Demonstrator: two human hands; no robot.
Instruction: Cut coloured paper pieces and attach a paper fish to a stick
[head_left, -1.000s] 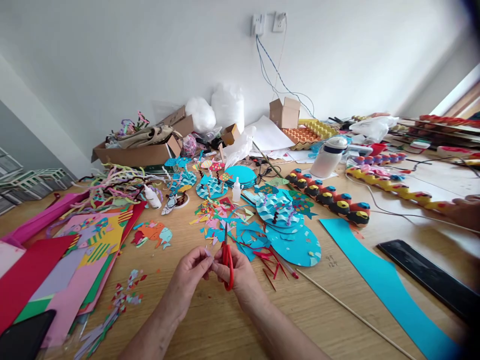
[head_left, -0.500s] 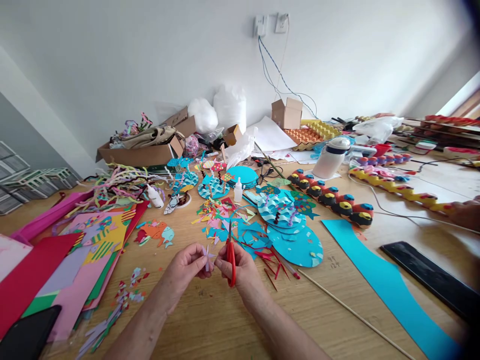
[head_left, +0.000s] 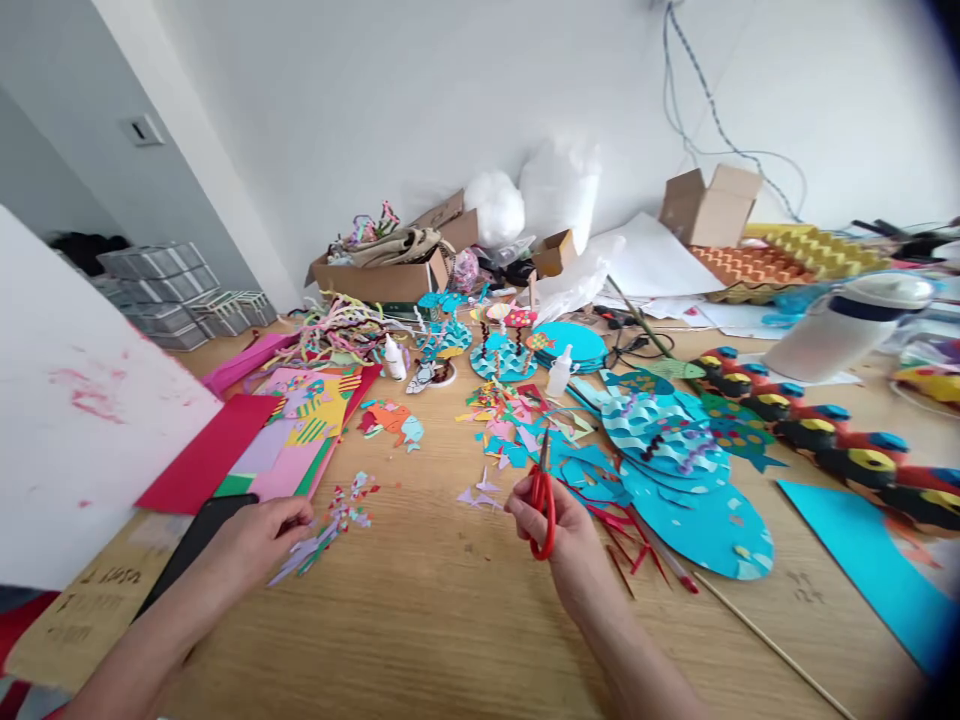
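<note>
Red-handled scissors [head_left: 543,505] are in my right hand [head_left: 562,535], blades closed and pointing away from me. Small purple paper pieces [head_left: 482,490] lie on the table just left of that hand. My left hand [head_left: 262,535] is over the left side, beside a pile of tiny colored paper scraps [head_left: 349,505] and above a black phone [head_left: 199,545]. Its fingers are bent together, and whether anything is between them cannot be made out. Blue and mixed paper offcuts [head_left: 592,470] lie beyond the scissors.
Stacked colored paper [head_left: 296,430] is at the left, by a white board [head_left: 90,400]. Blue discs [head_left: 697,520] with wavy paper, painted egg-carton strips [head_left: 847,450], a thin stick [head_left: 772,645] and a white jug [head_left: 847,325] stand or lie to the right. Glue bottles [head_left: 559,371] are farther back.
The view has turned left. My left hand has moved away from my right hand to the paper scraps. The purple piece it held is no longer there; purple pieces lie on the table.
</note>
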